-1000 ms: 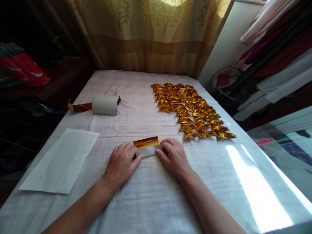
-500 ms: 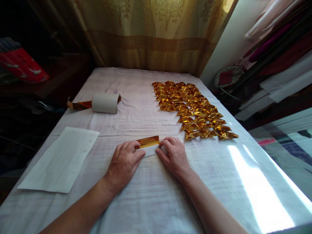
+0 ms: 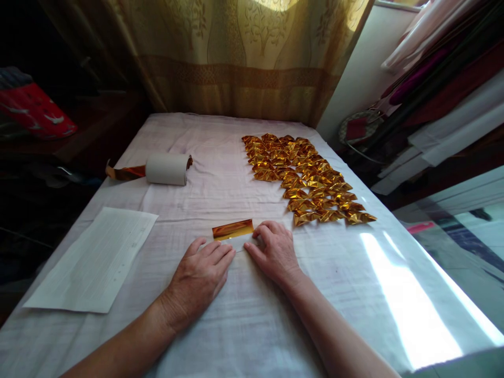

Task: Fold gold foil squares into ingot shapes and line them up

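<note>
A strip of gold foil paper (image 3: 233, 229) lies in front of me, gold along its far side and white along its near folded part. My left hand (image 3: 208, 262) rests flat with fingers stretched over the left of the white part, pressing on it. At the right end, my right hand (image 3: 273, 247) has thumb and curled fingers closed on the paper's edge. Beyond it, to the right, several folded gold foil ingots (image 3: 303, 163) stand in close rows, apart from both hands.
A grey-white roll (image 3: 167, 169) with a trailing foil end lies at the back left. Nearer, a printed white sheet (image 3: 92, 262) lies flat. A patterned curtain (image 3: 236, 68) hangs behind the cloth-covered table (image 3: 205, 131). A red patterned container (image 3: 39, 110) stands far left; clothes (image 3: 444, 105) hang at right.
My left hand has let go of the strip's left end and moved nearer, its fingers now flat on the white part. My right hand stays at the right end. The view shifted slightly.
</note>
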A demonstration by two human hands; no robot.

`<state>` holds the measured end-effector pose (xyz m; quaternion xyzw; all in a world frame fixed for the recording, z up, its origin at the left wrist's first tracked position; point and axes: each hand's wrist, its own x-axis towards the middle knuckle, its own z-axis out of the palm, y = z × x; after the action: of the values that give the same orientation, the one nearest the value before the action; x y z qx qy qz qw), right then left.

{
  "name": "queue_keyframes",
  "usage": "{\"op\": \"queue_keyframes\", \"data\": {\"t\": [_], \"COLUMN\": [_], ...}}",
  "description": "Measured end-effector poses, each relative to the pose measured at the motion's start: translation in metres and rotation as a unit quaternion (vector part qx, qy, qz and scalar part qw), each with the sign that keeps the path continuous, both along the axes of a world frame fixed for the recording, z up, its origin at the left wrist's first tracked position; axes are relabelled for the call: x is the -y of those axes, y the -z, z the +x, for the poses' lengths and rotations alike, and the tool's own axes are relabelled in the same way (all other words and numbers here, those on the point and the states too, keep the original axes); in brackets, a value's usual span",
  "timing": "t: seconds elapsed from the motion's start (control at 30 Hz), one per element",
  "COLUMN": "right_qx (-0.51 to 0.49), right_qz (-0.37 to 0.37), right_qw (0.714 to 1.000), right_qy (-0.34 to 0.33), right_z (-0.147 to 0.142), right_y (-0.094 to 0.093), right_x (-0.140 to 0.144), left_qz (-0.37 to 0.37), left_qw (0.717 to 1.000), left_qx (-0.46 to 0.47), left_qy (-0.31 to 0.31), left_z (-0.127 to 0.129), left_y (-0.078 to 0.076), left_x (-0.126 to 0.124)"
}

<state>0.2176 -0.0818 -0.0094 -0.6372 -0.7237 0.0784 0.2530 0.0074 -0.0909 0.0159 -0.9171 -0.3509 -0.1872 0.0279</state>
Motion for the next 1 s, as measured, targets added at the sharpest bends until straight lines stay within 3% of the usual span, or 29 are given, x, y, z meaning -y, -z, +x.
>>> {"op": "queue_keyframes", "data": {"t": [0.4,0.67,0.8,1.0], "right_qx": [-0.064,-0.066,-0.065,-0.083], "right_qz": [0.006,0.04,0.051,0.065], "right_qw": [0.997,0.995,0.995,0.993], "right_qy": [-0.05,-0.058,-0.053,-0.048], "right_z": [0.015,0.015,0.014,0.014], "right_y": [0.006,0.011,0.011,0.012], "right_x": [-0.005,-0.005,-0.004,-0.003], "left_qz": [0.014,-0.024,-0.022,-0.023], "left_qw": [1.0,0.999,0.998,0.992], "left_qx": [-0.014,0.023,0.038,0.049], "left_qy": [-0.001,0.003,-0.048,-0.112], "left_z": [-0.034,-0.034,-0.027,-0.023], "left_y": [0.0,-0.004,0.0,0.018], "left_x": [0.007,-0.007,-0.015,-0.02]}}
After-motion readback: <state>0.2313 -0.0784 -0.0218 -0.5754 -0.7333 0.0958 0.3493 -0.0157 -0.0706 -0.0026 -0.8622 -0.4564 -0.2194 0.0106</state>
